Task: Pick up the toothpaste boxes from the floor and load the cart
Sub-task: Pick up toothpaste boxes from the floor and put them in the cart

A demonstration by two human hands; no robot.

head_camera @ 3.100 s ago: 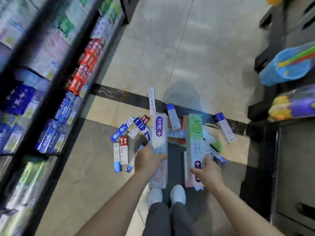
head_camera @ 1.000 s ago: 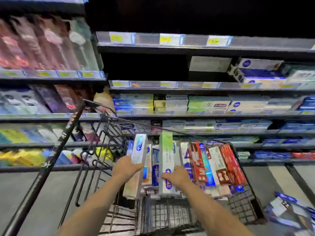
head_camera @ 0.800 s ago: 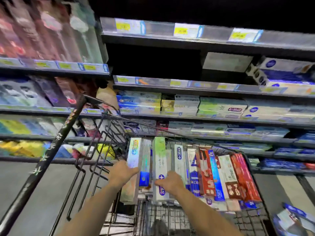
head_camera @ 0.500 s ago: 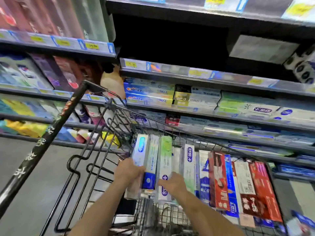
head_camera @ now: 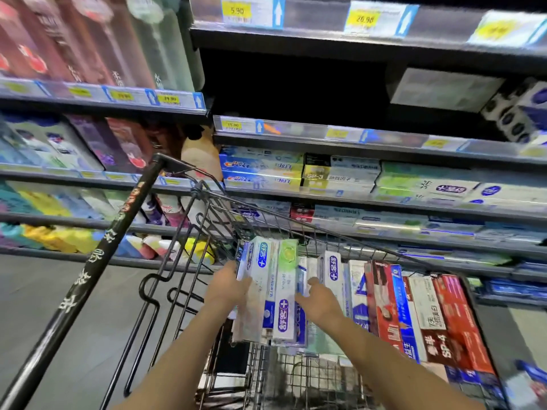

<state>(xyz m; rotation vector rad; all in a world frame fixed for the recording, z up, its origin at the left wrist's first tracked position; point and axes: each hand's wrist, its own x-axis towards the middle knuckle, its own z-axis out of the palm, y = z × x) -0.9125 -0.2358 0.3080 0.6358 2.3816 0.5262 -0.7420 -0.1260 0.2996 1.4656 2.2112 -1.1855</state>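
A: What sort of place is it?

B: A shop aisle with a grey floor (head_camera: 59, 291) and dark shelves (head_camera: 340, 199) running across the whole view. Yellow price tags (head_camera: 236, 10) sit on blue-edged strips along the shelf fronts.

A: And what fills those shelves?

B: On the right, flat stacks of toothpaste cartons (head_camera: 263, 170) lying lengthwise. On the left, tall purple and red packs (head_camera: 97, 143), blurred, so I cannot read them. One bay up top is dark.

A: Anything between the viewer and the goods?

B: A black wire cart (head_camera: 207, 247) stands in front of the shelves. Its black handle bar (head_camera: 97, 270), with white lettering, slants from the lower left up to the cart's corner.

A: Where are the toothpaste boxes?

B: Standing on end in a row inside the cart, packed side by side. From the left: a white and blue box (head_camera: 257, 270), a green-topped box (head_camera: 286, 285), more white and blue ones, then red boxes (head_camera: 384, 306) on the right.

A: The hands?

B: The left hand (head_camera: 226, 287) grasps the white and blue box at the left end, thumb across its face. The right hand (head_camera: 318, 300) lies with relaxed fingers against the boxes just right of the green-topped one, gripping nothing I can make out.
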